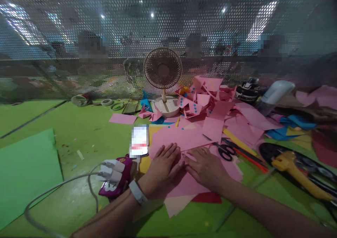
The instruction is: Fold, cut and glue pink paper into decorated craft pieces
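Note:
My left hand [166, 163] lies flat on pink paper [181, 136], its fingers stretched forward and thumb pointing toward my other hand. Close beside it, my right hand [207, 166] rests on the pink sheets with its fingers apart and slightly bent. Both hands press down on the paper from above. Just right of my right hand lie black-handled scissors [226, 151], with their blades on the pink paper. A phone [139, 140] with a lit screen is left of my left hand. Cream sheets [176, 205] stick out under the pink stack.
A desk fan [163, 69] stands at the back, beside a heap of folded pink paper [196, 102]. Left are a purple power strip [116, 188] with cables and a green sheet [28, 174]. Right are a yellow glue gun [302, 174] and a yellow cutter [240, 141].

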Available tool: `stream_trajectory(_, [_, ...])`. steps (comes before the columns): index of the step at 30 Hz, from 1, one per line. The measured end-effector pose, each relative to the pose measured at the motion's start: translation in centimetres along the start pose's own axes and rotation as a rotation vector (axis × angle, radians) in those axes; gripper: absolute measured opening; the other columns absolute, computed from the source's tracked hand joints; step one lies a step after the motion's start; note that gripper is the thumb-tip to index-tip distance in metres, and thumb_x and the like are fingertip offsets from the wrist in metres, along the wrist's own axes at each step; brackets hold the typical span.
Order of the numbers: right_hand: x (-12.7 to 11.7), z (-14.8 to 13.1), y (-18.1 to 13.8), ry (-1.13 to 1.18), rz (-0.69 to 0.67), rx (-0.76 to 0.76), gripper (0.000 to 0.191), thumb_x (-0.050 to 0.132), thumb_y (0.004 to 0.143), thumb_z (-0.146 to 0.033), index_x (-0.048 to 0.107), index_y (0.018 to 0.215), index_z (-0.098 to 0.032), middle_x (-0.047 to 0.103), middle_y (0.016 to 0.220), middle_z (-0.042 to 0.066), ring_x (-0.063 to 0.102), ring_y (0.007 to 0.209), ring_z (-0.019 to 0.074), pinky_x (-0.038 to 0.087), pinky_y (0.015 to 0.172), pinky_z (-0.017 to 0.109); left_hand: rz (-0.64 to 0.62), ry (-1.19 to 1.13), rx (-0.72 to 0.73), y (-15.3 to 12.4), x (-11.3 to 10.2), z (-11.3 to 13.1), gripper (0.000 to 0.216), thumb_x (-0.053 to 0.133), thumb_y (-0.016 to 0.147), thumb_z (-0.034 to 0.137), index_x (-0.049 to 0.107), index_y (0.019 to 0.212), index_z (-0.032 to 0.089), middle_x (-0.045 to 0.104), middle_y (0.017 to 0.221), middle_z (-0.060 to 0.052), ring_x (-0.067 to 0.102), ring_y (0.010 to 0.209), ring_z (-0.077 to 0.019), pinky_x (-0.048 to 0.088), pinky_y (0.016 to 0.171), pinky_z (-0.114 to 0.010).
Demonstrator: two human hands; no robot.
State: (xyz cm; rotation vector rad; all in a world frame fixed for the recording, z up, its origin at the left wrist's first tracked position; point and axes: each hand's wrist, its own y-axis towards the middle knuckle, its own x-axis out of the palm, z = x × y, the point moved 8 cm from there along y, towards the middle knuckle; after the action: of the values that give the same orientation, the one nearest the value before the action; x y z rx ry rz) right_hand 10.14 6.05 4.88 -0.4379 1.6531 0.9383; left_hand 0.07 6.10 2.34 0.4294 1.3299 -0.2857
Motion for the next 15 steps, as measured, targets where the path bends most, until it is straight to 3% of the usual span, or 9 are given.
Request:
stream_trajectory(8, [0.2,0.2,0.2,-0.005,0.009,0.027,0.030,0.042,0.088,-0.031,0.055,0.112,-0.017,0.060,0.103,0.013,0.053,0.097,0.0256,0.036,0.084,0.042,0.053,0.010,-0.008,0.1,-0.2,0.4,0.043,0.027,0.092,0.032,0.034,0.132,0.020,0.036,0.138,-0.007,0.027,0.129,-0.0195,0.020,0.106,-0.042])
stream_trajectory(15, [-0.9,-2.1,-0.6,-0.065,0.003,-0.149,0.027,0.042,0.087,-0.023,0.056,0.108,-0.012,0.059,0.107,0.015,0.051,0.098,0.0270,0.036,0.085,0.044,0.068,-0.012,-0.017,0.0,-0.6,0.3,0.039,0.027,0.092,0.028,0.037,0.130,0.023,0.038,0.137,-0.004,0.030,0.128,-0.0172,0.020,0.107,-0.042])
